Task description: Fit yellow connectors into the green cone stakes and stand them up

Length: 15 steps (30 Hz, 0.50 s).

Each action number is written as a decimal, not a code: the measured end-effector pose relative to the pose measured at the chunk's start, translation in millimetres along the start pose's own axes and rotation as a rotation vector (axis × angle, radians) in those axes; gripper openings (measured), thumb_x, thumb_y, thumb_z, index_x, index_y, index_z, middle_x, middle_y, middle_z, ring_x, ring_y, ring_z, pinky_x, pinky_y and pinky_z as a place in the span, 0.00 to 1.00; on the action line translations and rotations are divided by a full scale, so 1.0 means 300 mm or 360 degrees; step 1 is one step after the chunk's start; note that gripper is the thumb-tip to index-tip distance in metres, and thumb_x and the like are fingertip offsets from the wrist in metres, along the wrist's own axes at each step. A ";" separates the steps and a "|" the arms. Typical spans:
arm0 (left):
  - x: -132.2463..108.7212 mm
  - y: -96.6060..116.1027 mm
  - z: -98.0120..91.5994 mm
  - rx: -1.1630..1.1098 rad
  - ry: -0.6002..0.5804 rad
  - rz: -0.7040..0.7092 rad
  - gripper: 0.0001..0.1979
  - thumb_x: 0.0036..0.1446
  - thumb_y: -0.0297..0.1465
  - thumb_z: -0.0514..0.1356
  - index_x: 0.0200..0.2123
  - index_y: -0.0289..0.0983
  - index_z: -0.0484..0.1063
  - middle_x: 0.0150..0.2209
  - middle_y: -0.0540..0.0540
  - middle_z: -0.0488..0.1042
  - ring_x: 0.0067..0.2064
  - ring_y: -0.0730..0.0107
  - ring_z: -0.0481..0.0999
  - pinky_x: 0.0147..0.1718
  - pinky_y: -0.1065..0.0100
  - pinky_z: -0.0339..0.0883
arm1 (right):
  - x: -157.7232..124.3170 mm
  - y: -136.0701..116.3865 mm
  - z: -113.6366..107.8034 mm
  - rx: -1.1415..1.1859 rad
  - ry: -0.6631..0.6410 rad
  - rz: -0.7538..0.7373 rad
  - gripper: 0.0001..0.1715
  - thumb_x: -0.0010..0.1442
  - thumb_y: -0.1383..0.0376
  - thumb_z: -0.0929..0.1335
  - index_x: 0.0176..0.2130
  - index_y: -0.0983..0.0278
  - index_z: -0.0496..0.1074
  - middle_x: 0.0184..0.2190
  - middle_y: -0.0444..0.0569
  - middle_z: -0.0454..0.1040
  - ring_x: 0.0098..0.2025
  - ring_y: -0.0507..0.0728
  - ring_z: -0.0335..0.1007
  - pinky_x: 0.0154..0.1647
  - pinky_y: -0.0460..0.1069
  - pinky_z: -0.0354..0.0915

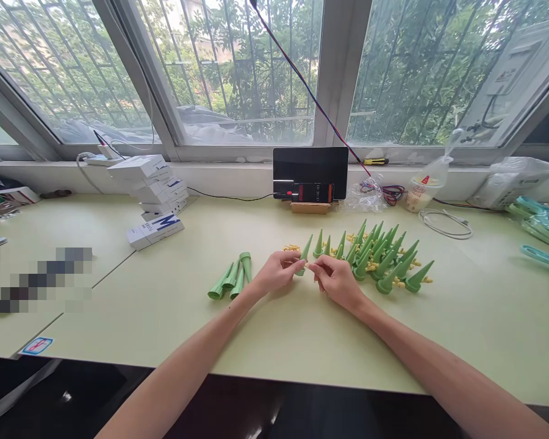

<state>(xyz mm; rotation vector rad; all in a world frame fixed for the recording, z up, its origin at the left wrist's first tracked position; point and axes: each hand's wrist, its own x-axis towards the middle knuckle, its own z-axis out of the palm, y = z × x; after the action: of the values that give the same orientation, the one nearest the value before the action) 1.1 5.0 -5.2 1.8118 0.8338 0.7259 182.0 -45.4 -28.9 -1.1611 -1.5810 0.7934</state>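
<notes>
My left hand [278, 272] is closed around a green plastic cone-shaped spike [307, 247], its point up. Close beside it, my right hand [337, 278] pinches a small yellowish piece [307, 265] against the spike's side; the fingers hide most of it. Several green spikes with yellow valve-like pieces in their sides [384, 262] stand in a group right of my right hand. To the left of my left hand, several green spikes without visible yellow pieces [231, 279] lie or stand together. A small pile of yellow pieces [291, 248] sits just behind my left hand.
A phone [313, 192] leans on a black tablet-like screen [310, 164] at the back. White boxes [155, 189] are stacked at back left. A bagged drink cup [423, 192], a coiled white cable [446, 224] and teal straps [542, 225] lie to the right.
</notes>
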 end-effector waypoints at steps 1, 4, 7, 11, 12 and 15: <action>0.000 -0.003 0.000 0.0001 -0.0007 0.0012 0.18 0.59 0.45 0.58 0.31 0.34 0.71 0.22 0.53 0.59 0.20 0.79 0.58 0.18 0.73 0.51 | 0.000 0.001 0.001 0.0038 0.0001 0.0027 0.21 0.63 0.50 0.65 0.26 0.61 0.66 0.18 0.42 0.67 0.16 0.51 0.62 0.19 0.47 0.61; 0.003 -0.014 -0.001 -0.0013 -0.0018 0.0052 0.18 0.59 0.45 0.58 0.29 0.34 0.70 0.22 0.53 0.57 0.21 0.78 0.59 0.19 0.73 0.53 | 0.000 0.002 0.002 0.0159 -0.0004 0.0122 0.22 0.63 0.50 0.66 0.26 0.61 0.65 0.17 0.41 0.66 0.13 0.50 0.59 0.15 0.47 0.58; 0.008 -0.024 0.000 -0.0028 -0.0025 0.0081 0.18 0.59 0.44 0.59 0.30 0.34 0.71 0.24 0.51 0.62 0.23 0.77 0.61 0.21 0.73 0.57 | 0.001 -0.004 0.002 0.0259 -0.0018 0.0202 0.23 0.62 0.50 0.66 0.24 0.62 0.64 0.15 0.40 0.65 0.11 0.49 0.57 0.11 0.46 0.55; 0.012 -0.032 0.002 -0.0021 -0.0038 0.0128 0.16 0.60 0.43 0.58 0.35 0.34 0.74 0.28 0.48 0.67 0.25 0.76 0.63 0.25 0.72 0.61 | 0.004 -0.018 0.000 0.0374 -0.0028 0.0293 0.24 0.60 0.48 0.67 0.24 0.62 0.63 0.15 0.40 0.65 0.10 0.48 0.54 0.08 0.45 0.51; 0.012 -0.033 0.002 -0.0020 -0.0044 0.0138 0.16 0.60 0.42 0.58 0.35 0.34 0.75 0.29 0.48 0.68 0.25 0.76 0.63 0.25 0.71 0.62 | 0.005 -0.021 -0.001 0.0394 -0.0028 0.0319 0.24 0.60 0.48 0.68 0.24 0.62 0.63 0.14 0.39 0.64 0.10 0.48 0.53 0.08 0.45 0.51; 0.014 -0.037 0.003 -0.0036 -0.0054 0.0154 0.15 0.60 0.41 0.58 0.38 0.35 0.76 0.30 0.47 0.69 0.26 0.76 0.63 0.26 0.71 0.63 | 0.008 -0.024 0.000 0.0469 -0.0033 0.0407 0.25 0.58 0.47 0.68 0.23 0.62 0.63 0.13 0.39 0.63 0.10 0.47 0.51 0.07 0.44 0.50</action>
<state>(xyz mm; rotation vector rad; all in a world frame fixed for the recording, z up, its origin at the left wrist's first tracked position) 1.7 11.1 -15.4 1.8488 0.7170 0.7611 179.5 -45.5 -21.5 -1.1514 -1.2926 1.1668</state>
